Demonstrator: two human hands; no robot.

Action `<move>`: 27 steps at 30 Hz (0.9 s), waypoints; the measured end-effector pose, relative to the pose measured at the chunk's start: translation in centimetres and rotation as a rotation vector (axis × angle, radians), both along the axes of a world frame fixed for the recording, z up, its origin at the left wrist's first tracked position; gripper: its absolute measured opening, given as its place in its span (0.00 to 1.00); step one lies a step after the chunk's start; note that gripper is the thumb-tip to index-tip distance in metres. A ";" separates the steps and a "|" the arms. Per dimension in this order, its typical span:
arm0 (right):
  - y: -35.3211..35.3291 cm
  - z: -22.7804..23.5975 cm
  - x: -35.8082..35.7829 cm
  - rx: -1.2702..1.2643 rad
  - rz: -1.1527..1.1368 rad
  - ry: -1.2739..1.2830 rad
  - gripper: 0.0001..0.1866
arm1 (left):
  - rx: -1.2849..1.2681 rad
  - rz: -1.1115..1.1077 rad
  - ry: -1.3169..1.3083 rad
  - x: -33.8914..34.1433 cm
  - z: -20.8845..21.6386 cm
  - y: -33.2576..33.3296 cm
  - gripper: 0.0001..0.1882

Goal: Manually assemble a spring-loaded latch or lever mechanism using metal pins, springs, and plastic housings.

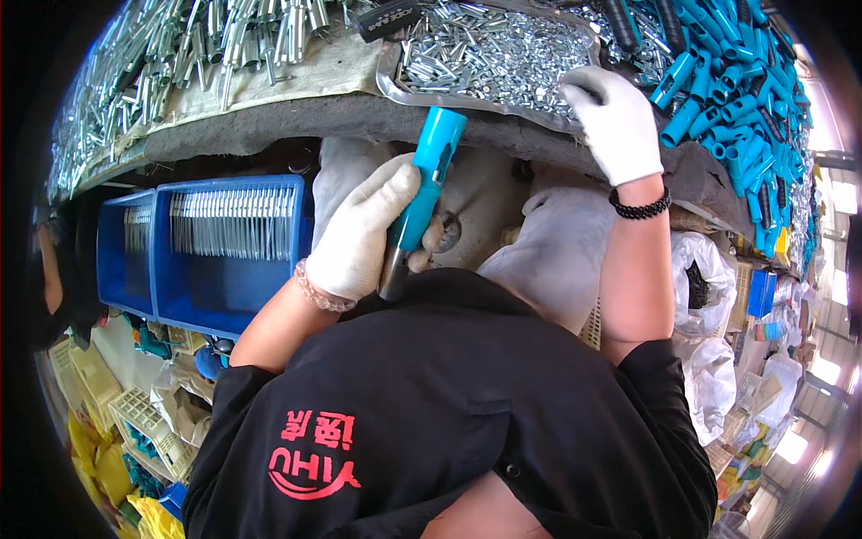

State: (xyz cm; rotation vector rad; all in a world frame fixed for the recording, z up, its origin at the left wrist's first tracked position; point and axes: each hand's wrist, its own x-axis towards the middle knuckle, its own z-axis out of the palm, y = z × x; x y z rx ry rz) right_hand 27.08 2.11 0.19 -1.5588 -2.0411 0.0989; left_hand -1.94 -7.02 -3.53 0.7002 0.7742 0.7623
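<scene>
My left hand (pixel 364 225), in a white glove, is wrapped around a teal tubular handle (pixel 429 180) with a slot in its side. The handle stands tilted in front of my chest, its open teal end up and away and its black end toward me. My right hand (pixel 615 126), also gloved in white, is over the right end of a metal tray (pixel 388 81) full of small silvery metal parts (pixel 485 58). Its fingers are curled together at the parts; whatever is between the fingertips is too small or hidden to make out.
Teal handles (pixel 736 99) are heaped at the right of the bench, silver metal tubes (pixel 242 40) at the left. A dark cloth (pixel 269 130) covers the bench's near edge. Blue bins (pixel 229 301) with rows of thin metal pieces stand left, white bags (pixel 709 359) right.
</scene>
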 end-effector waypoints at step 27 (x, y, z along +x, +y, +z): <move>-7.4 -3.1 -12.0 -0.893 0.266 1.281 0.21 | -0.049 -0.162 -0.555 -1.4 0.4 1.2 0.31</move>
